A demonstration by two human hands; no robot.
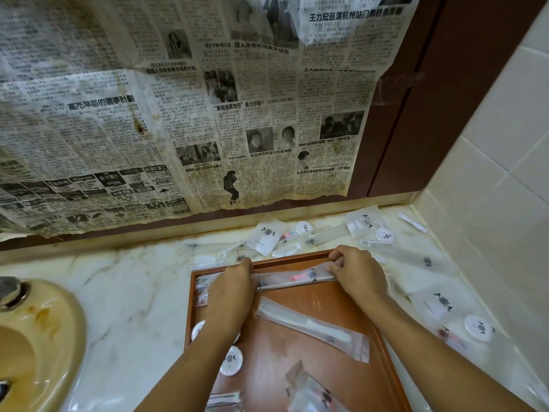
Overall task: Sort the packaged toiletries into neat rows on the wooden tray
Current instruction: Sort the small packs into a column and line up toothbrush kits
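Observation:
A wooden tray (315,295) lies on the marble counter. Both hands hold a long clear toothbrush packet (292,279) along the tray's far edge. My left hand (233,288) lies over its left end, fingers curled down on it. My right hand (355,270) pinches its right end. A white comb in a clear sleeve (312,327) lies slanted in the tray's middle. A round white soap (231,360) sits near the tray's left side, and more packets (309,394) lie at its near edge.
Several loose packets and round soaps (384,235) are scattered on the counter (133,292) behind and to the right of the tray. A yellowish sink (38,337) is at the left. Newspaper (178,114) covers the wall behind; white tiles (490,173) stand at the right.

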